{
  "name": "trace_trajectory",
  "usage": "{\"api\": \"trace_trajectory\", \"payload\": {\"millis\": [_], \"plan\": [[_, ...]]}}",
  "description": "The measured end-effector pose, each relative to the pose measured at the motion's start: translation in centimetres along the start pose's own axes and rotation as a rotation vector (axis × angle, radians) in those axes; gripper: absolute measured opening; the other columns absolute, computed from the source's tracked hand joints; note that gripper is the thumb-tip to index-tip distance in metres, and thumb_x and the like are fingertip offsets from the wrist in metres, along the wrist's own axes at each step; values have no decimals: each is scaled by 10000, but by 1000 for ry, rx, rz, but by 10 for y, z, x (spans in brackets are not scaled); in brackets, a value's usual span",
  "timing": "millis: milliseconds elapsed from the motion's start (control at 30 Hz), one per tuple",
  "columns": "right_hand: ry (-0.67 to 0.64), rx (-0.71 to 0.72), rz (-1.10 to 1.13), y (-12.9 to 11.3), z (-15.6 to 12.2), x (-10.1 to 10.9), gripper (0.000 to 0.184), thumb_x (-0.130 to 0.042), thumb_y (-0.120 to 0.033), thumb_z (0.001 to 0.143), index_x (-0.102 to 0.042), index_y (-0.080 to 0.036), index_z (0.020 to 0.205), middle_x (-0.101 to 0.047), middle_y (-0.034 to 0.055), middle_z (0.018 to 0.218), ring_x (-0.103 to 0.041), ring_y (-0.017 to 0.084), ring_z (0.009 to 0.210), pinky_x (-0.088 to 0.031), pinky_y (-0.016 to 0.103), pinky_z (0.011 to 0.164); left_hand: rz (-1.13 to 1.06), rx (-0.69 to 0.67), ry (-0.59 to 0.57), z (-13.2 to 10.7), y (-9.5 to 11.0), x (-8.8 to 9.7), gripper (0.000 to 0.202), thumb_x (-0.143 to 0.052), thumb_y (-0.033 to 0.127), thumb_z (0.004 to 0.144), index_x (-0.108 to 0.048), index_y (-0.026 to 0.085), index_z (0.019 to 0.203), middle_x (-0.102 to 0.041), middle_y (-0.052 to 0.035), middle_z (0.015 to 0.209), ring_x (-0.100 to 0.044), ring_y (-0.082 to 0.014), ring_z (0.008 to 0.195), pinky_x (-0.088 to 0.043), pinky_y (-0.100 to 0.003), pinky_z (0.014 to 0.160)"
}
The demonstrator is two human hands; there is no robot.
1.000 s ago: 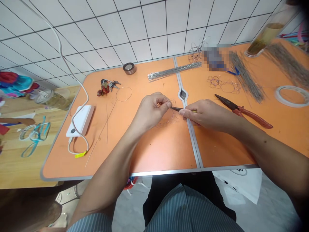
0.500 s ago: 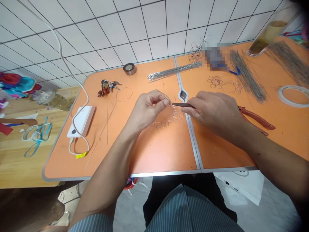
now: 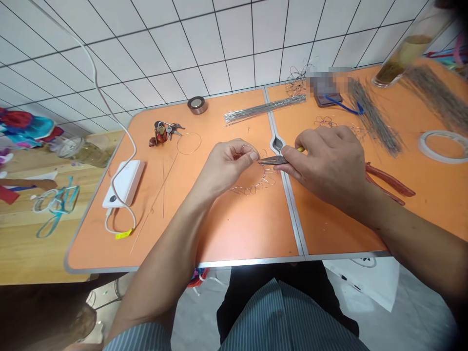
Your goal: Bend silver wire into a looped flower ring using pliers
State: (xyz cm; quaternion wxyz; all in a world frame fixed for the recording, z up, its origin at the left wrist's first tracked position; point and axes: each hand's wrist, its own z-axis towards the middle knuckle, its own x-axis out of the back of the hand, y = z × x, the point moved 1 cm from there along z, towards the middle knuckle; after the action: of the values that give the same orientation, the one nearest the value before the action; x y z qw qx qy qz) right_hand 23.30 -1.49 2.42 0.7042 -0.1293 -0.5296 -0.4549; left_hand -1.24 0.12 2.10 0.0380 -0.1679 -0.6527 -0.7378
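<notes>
A thin wire ring edged with small loops [image 3: 256,183] lies on the orange table [image 3: 237,229], partly lifted at its far side. My left hand [image 3: 228,163] is closed in a pinch on the ring's upper edge. My right hand [image 3: 327,163] is closed around small yellow-handled pliers [image 3: 276,159], whose dark jaws touch the wire beside my left fingertips.
Red-handled pliers [image 3: 389,181] lie just right of my right hand. Bundles of straight wire [image 3: 263,108], small wire flowers [image 3: 325,121], a tape roll [image 3: 196,104], keys [image 3: 163,131], a wire hoop [image 3: 189,143], a white power bank [image 3: 123,183] and a glass bottle [image 3: 405,53] sit around.
My right hand has lifted and rolled over, turning the pliers against the wire. The looped ring has come clear from under my left hand and is raised a little.
</notes>
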Motion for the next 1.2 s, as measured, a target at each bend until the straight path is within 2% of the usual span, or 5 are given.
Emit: {"api": "trace_trajectory", "payload": {"millis": [233,433,700,1033,1200], "plan": [[28,44,-89,-1,0,-4,579,-368,-587,1187,-768,-211,1003,-698,118,950,-506,262,849,-277,440,785,-2,-10,3,-1,1,0,353,-859,509,874,-724,203,761,-713,-46,831,-605,-181,783,-499,-329,755],[-88,-43,106,-3,4,2,577,-402,-610,1168,-772,-214,970,-674,120,885,-509,260,824,-221,425,752,-3,-11,14,-3,0,-1,278,-829,441,902,-737,199,800,-709,-37,816,-597,-172,761,-478,-327,738],[-130,-28,41,-7,5,3,677,-302,-627,1180,-769,-199,942,-657,111,831,-496,244,770,-201,405,721,118,-17,37,-5,2,-5,196,-752,341,950,-725,200,817,-748,-60,869,-631,-195,815,-484,-333,754],[-98,-52,92,-11,1,-8,554,-538,-589,1144,-757,-178,843,-630,77,737,-475,200,666,-189,375,655,329,-133,15,-4,3,-8,192,-678,225,966,-686,196,777,-738,-44,871,-641,-191,822,-468,-334,767],[-70,-73,155,-9,0,-14,558,-542,-617,1136,-794,-188,884,-689,94,788,-553,221,699,-230,372,650,264,-126,10,-1,-2,-6,187,-708,239,935,-686,199,754,-712,-33,826,-624,-183,791,-460,-323,741]]}}
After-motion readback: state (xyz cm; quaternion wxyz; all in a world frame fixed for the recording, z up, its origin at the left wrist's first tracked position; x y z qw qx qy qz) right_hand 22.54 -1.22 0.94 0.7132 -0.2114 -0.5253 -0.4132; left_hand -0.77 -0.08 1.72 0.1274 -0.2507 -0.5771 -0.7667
